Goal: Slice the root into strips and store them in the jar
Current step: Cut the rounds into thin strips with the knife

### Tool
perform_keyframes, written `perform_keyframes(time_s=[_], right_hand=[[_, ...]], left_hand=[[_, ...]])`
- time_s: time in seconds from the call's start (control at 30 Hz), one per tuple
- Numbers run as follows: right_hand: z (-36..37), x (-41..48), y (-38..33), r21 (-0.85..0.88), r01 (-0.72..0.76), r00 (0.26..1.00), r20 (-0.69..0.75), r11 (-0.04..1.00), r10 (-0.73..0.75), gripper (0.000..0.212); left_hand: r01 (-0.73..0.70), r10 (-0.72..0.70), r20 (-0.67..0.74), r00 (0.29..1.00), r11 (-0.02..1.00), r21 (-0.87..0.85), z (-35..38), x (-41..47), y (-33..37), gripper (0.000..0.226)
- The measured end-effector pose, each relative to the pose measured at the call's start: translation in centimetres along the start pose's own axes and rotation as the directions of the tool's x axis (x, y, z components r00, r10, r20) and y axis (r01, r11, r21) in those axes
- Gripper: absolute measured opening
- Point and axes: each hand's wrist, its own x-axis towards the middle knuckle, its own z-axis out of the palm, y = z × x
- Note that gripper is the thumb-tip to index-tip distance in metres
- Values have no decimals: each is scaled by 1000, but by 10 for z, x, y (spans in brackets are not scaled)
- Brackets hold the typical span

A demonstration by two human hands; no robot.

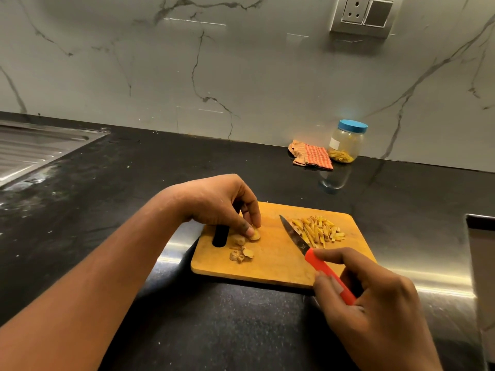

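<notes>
A wooden cutting board [270,266] lies on the black counter. My left hand [217,202] pinches a small yellow root piece [255,235] between thumb and fingertips at the board's left part. Several peel and root scraps [241,253] lie just below it. A pile of yellow root strips [320,230] sits on the board's right part. My right hand [372,298] grips the red handle of a knife [294,236], whose blade points up-left with its edge against the strip pile. The jar [347,141], blue lid on, stands by the wall with some strips at its bottom.
An orange checked cloth [312,156] lies beside the jar on its left. A steel sink drainboard [34,148] fills the far left. A metal-edged object [482,250] stands at the right edge. A wall socket [361,14] sits on the marble backsplash.
</notes>
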Motion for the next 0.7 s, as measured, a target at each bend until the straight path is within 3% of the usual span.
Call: perform_keyframes(time_s=[0.3, 0.5, 0.7], right_hand=[[-1, -2, 0, 41, -7, 1000, 3, 999, 7, 24], [-3, -2, 0, 55, -22, 1000, 4, 998, 22, 22], [-3, -2, -2, 49, -32, 999, -3, 998, 32, 23]], left_hand=[[-11, 12, 8, 1000, 994, -109, -2, 1, -3, 17], [-81, 34, -176, 984, 960, -268, 8, 7, 4, 22], [28, -51, -266, 963, 996, -90, 25, 16, 13, 18]])
